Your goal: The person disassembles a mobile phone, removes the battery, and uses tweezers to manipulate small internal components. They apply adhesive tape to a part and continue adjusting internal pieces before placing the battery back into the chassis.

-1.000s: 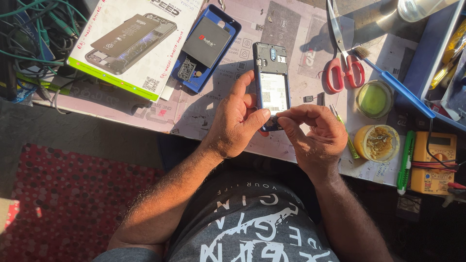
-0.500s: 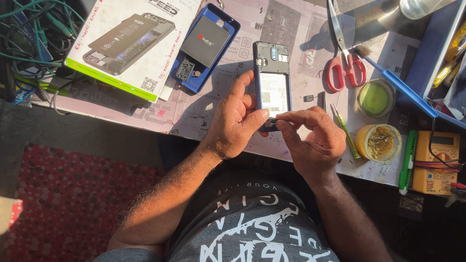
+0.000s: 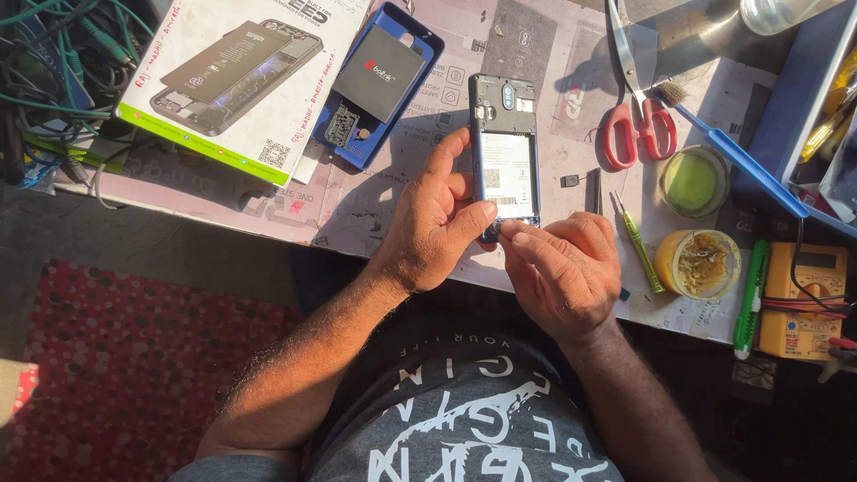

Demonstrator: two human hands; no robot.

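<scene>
Left hand (image 3: 437, 219) grips opened phone (image 3: 505, 152); right hand (image 3: 562, 268) pinches its bottom edge

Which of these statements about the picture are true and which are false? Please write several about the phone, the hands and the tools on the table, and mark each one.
1. The left hand holds the opened phone by its lower end. True.
2. The right hand holds the red scissors. False: the scissors lie on the table, and the right fingertips are at the phone's bottom edge.
3. A second opened phone with a blue frame lies left of the held one. True.
4. The green screwdriver lies left of the left hand. False: it lies right of the right hand.
5. A yellow meter sits at the right edge. True.
</scene>
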